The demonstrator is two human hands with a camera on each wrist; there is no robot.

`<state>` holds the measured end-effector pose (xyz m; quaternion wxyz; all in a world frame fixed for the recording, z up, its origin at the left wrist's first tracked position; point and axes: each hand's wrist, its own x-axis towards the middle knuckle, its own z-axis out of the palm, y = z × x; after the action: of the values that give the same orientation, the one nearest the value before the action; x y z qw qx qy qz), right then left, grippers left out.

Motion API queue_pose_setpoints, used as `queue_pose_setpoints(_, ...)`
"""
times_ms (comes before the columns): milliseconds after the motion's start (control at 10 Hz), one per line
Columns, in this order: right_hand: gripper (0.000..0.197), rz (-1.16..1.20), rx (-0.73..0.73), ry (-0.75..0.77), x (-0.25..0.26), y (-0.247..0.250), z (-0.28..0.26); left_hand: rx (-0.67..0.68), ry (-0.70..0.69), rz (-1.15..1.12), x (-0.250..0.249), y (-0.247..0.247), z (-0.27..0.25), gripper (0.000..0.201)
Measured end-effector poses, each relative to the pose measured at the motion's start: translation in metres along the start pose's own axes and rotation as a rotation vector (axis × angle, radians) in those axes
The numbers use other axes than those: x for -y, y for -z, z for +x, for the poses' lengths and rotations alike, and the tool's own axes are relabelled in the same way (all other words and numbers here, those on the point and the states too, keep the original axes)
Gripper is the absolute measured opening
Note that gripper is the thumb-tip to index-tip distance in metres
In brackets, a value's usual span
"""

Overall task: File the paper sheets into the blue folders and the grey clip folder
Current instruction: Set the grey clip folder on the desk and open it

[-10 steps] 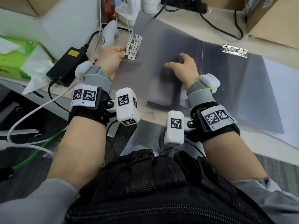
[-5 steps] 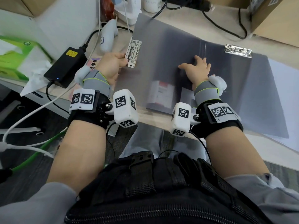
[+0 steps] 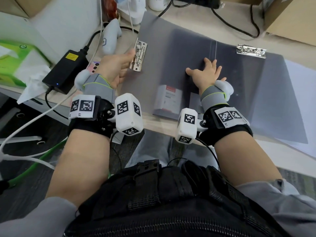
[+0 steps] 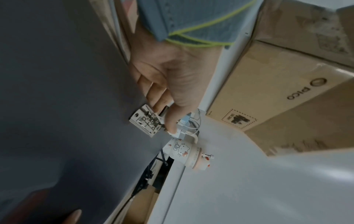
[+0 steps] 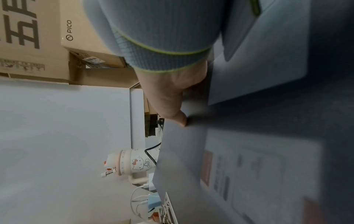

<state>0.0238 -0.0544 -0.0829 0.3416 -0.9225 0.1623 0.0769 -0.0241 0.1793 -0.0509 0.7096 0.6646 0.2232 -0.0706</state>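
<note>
The grey clip folder point(image 3: 171, 53) lies open on the desk, its spine running away from me. On its left cover sits a metal lever clip point(image 3: 139, 56); my left hand point(image 3: 127, 60) pinches it, thumb on top and fingers beneath, as the left wrist view shows at the clip point(image 4: 145, 122). My right hand point(image 3: 207, 69) lies flat with spread fingers on the folder just left of the spine, pressing down. A second metal clip point(image 3: 251, 51) sits at the top of the right cover. White paper sheets point(image 3: 301, 74) stick out under the folder's right edge.
A black power adapter point(image 3: 66, 71) with cables and a green tissue box point(image 3: 20, 59) crowd the desk to the left. Cardboard boxes point(image 3: 290, 19) and black cables stand behind the folder. A cartoon-print cup point(image 4: 184, 153) sits at the back. The desk's front edge point(image 3: 153, 120) is near my wrists.
My right hand has slid from the middle of the left cover away and right to the spine, its fingers spreading flat. My left hand has stayed on the lever clip.
</note>
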Motion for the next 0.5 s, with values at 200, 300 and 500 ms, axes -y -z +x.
queue_pose_setpoints(200,0.077,-0.012,0.006,0.005,-0.001,0.0,0.0,-0.296,-0.247,0.037,-0.01,-0.018,0.009,0.015)
queue_pose_setpoints(300,0.077,-0.01,0.001,0.013,-0.001,0.0,0.0,-0.308,-0.376,0.135,-0.022,-0.024,0.018,0.021)
queue_pose_setpoints(500,0.077,0.003,0.0,0.02,-0.004,0.0,0.0,-0.327,-0.389,0.26,-0.033,-0.036,0.049,0.029)
